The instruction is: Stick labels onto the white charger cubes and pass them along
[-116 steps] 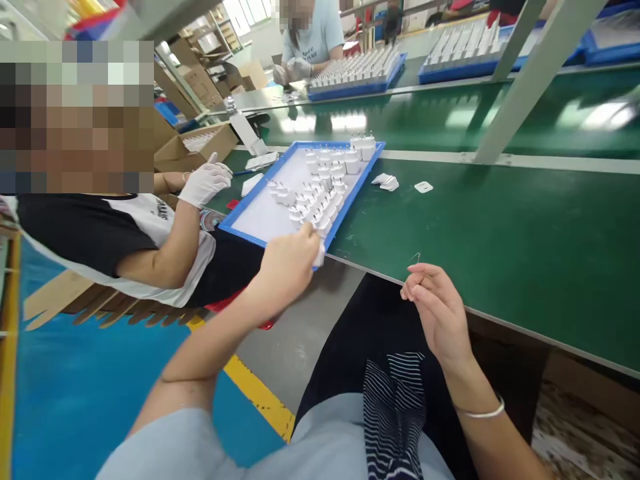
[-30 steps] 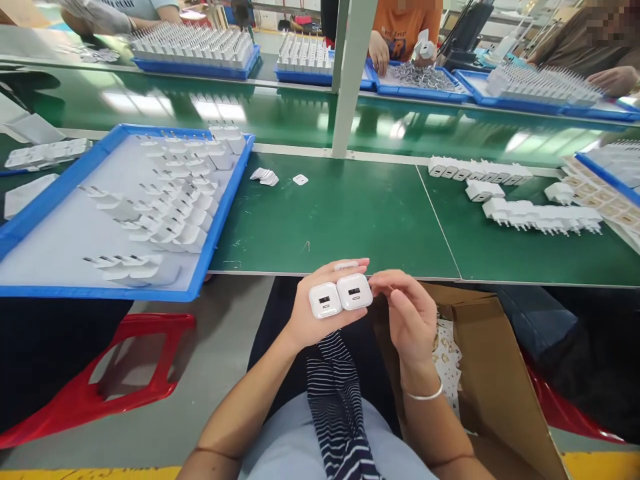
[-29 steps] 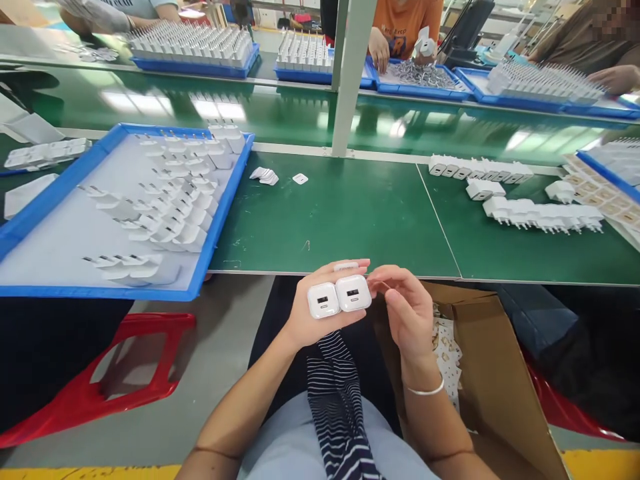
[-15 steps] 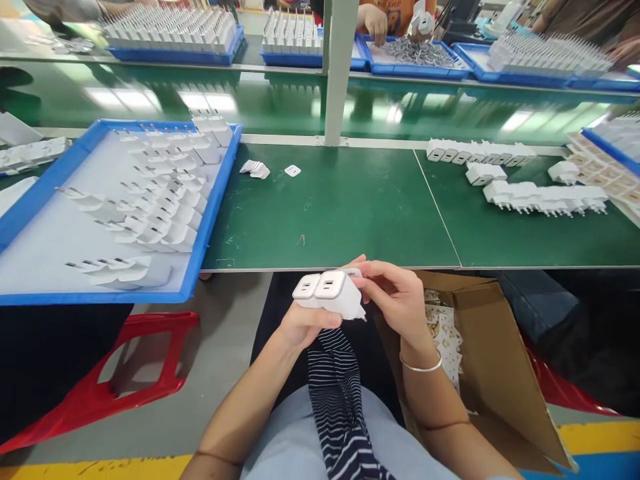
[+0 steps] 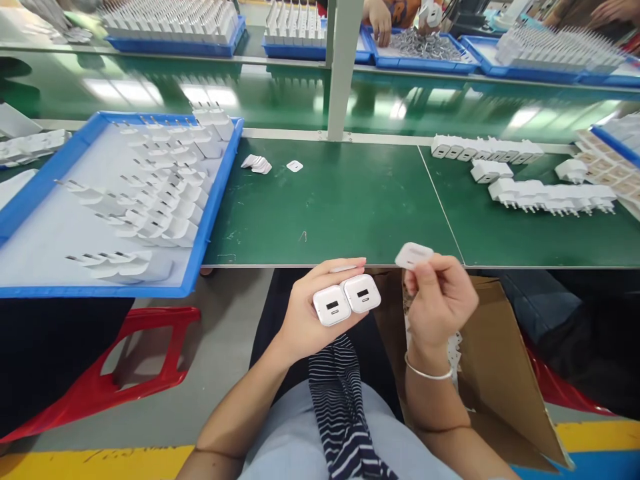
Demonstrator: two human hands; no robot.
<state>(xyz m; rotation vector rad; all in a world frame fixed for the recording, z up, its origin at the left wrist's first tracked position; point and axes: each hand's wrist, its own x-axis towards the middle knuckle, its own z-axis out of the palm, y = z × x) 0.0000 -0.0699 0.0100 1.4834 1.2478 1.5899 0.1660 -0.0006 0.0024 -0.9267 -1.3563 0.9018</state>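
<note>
1. Room: far side, blue trays (image 5: 173, 45) packed w/ white blocks, pins up; co-worker's hand (image 5: 381, 25) at a tray of metal bits (image 5: 423, 45). Pale post (image 5: 341, 73) stands mid-scene at far edge of bench.
2. Surface: green bench (image 5: 350, 207), smooth, scuffed nr near edge; pale line splits off R part.
3. Cardboard box (image 5: 513, 360) open below bench, near R; prob. kept low to spare top space. Red stool (image 5: 173, 343) near L.
4. Blue tray (image 5: 214, 217) on L, reaching near edge; prob. for easy reach. Plug blocks (image 5: 160, 223) inside stand pins up, presumably b/c flat ends sit steadier.
5. R side: block rows (image 5: 553, 197), (image 5: 485, 150) set tight, maybe to save room/ease counting.
6. L hand (image 5: 313, 310): wrapped round two adapters (image 5: 347, 299), side by side above lap, port faces to wearer; likely so ports are easy to see. Pale sliver by upper fingers, can't ID.
7. R hand (image 5: 435, 287): thumb + fingers pinch thin white plate (image 5: 413, 255), apart from adapters; edge grip prob. leaves face exposed.
8. Small plates (image 5: 257, 164) overlap mid-far L; loose plate (image 5: 295, 166) just R.
9. Bent wire bit (image 5: 303, 236) nr near edge.
</note>
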